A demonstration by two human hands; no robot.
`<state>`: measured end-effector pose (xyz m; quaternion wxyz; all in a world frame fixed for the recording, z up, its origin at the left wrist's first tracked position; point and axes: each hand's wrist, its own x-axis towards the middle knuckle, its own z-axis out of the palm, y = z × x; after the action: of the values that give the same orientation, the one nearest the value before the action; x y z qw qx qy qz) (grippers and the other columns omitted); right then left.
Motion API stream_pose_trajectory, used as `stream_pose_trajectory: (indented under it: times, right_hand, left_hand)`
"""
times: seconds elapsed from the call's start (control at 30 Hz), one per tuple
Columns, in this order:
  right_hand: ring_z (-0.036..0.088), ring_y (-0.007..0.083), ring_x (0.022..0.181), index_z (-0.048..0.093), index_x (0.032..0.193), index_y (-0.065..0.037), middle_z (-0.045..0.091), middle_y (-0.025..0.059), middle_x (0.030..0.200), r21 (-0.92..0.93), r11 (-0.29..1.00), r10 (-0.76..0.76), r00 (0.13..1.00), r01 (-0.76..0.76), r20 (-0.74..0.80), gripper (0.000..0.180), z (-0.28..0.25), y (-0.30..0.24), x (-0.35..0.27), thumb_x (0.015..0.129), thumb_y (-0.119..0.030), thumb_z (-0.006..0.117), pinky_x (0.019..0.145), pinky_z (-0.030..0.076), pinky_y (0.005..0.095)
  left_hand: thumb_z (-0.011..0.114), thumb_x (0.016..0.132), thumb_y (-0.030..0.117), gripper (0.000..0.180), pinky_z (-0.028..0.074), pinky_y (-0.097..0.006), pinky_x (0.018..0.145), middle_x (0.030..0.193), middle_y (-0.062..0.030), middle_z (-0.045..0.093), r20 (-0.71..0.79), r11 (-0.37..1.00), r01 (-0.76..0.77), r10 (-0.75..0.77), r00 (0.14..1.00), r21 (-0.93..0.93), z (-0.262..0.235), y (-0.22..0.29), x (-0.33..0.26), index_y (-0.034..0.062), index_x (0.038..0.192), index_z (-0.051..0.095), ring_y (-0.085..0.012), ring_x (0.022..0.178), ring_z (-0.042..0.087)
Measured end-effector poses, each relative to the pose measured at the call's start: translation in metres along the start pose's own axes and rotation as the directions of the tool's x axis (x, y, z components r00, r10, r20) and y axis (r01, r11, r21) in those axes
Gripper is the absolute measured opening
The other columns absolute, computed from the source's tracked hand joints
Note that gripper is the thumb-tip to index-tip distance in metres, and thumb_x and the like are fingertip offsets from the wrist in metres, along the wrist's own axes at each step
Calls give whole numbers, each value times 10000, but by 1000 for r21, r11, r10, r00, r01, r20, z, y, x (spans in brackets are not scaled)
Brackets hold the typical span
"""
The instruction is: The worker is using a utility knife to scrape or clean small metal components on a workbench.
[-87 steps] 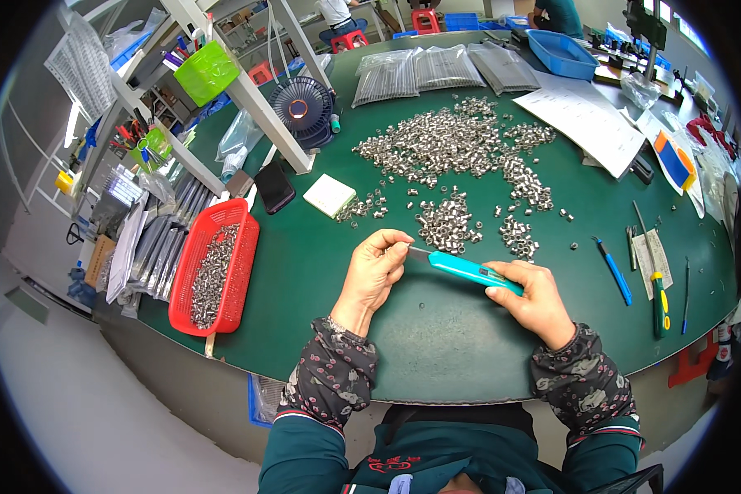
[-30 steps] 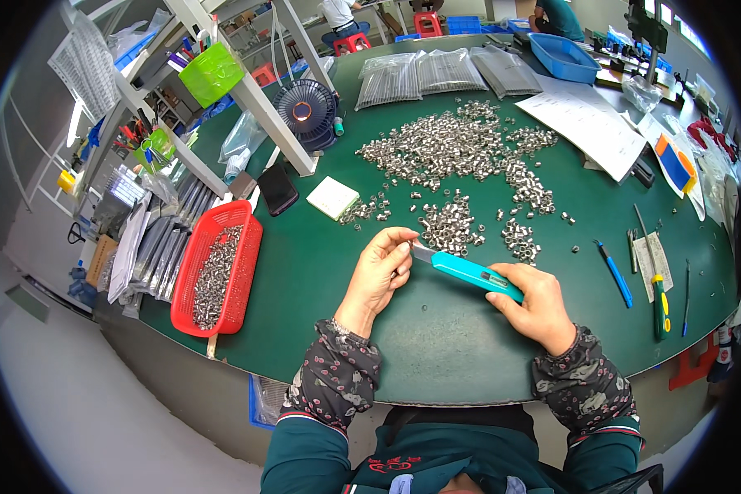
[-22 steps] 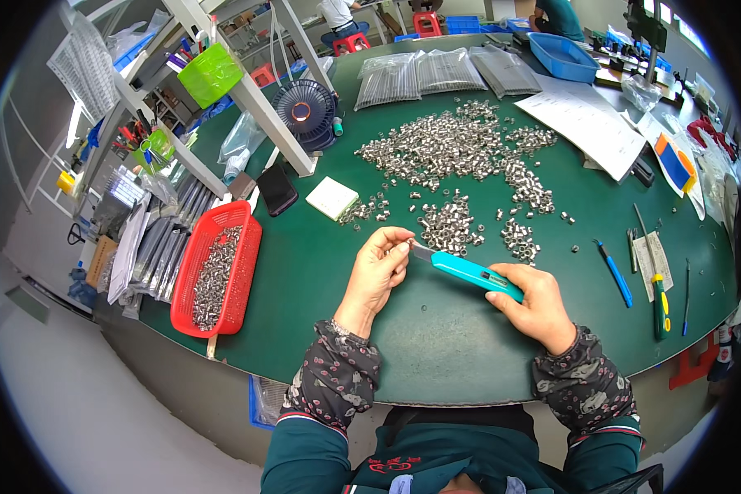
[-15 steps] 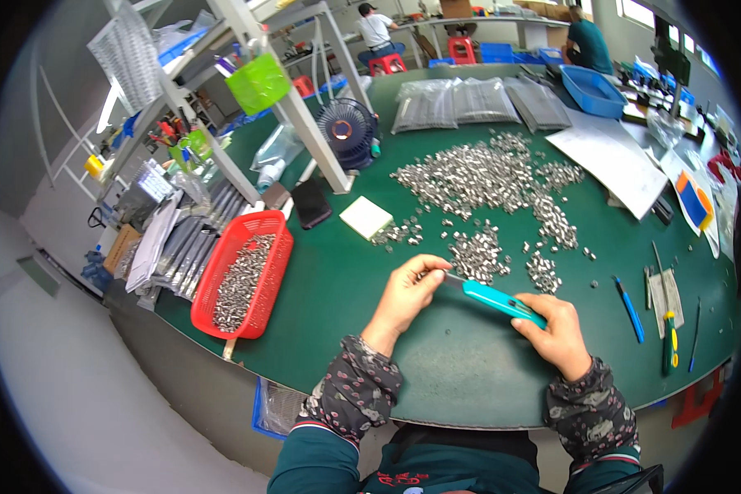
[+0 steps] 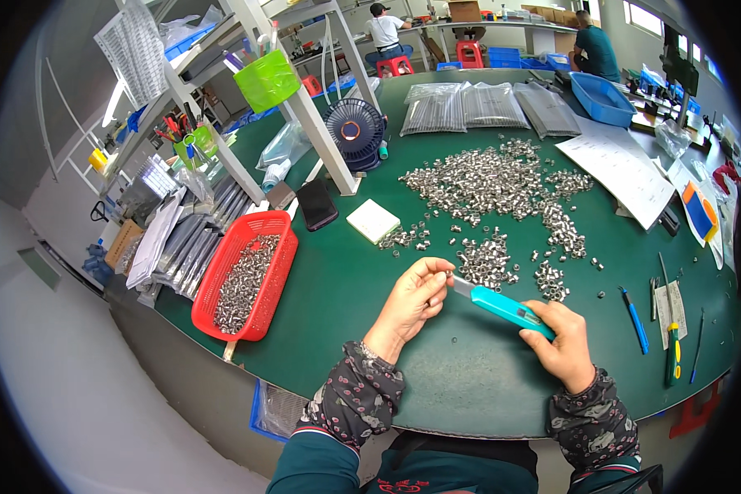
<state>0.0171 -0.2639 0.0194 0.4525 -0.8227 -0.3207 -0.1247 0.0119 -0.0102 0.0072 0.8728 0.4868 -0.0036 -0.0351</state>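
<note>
My left hand [image 5: 407, 306] pinches a small silvery metal ring [image 5: 450, 275] between thumb and forefinger, its other fingers curled in. A teal utility knife [image 5: 506, 311] is gripped by its handle in my right hand [image 5: 566, 346]. Its bare blade [image 5: 463, 286] points left, with the tip right beside the ring; whether they touch I cannot tell. Both hands are above the near part of the green table [image 5: 469, 370]. Just beyond them lie small heaps of like metal rings [image 5: 484, 259], with a large heap [image 5: 486, 185] farther back.
At left stands a red basket [image 5: 267, 309] of metal pieces, near a phone [image 5: 316, 204], a sticky-note pad [image 5: 373, 221] and a fan [image 5: 354, 136]. A blue pen-like tool [image 5: 634, 321] and a green-yellow screwdriver [image 5: 673, 354] lie at right. Two other people sit far back.
The knife blade shows brighter, as if turned slightly, and a little gap has opened between it and my left fingertips. The whole view has shifted a bit. Both grips stay the same.
</note>
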Motion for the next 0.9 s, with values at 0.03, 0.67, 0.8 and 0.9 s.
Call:
stream_pose_trajectory:
  times: [0.03,0.67,0.8,0.9]
  right_hand:
    - [518,269,554,637,992,-61,507,106,642,10,1000,12,1000,-12,10,316,0,0,-1,686,-122,691,518,405,347]
    - [543,288,587,637,998,-70,533,112,666,43,997,64,997,-66,46,330,-4,0,-2,685,-154,697,537,432,362]
    - [540,289,582,636,1002,-72,528,112,664,42,997,59,997,-61,46,334,-4,1,-3,685,-159,697,534,430,365]
    - [532,286,571,635,1000,-66,524,111,661,33,998,59,997,-61,51,335,-6,-2,-3,680,-145,697,529,428,363]
  left_hand:
    - [507,925,106,137,275,-139,401,857,-29,524,2,1000,-15,15,1000,25,1,1,0,25,1032,535,-19,547,374]
    - [531,887,64,128,244,-155,403,704,17,465,24,994,-22,20,1000,108,6,5,-7,2,994,562,-23,522,334]
    - [527,897,71,132,238,-157,404,688,26,439,51,995,-10,5,999,100,6,5,-6,-5,1000,557,-15,516,334]
    - [532,906,97,137,242,-154,402,691,24,444,81,995,1,-8,997,96,6,7,-7,-1,999,552,-15,517,336]
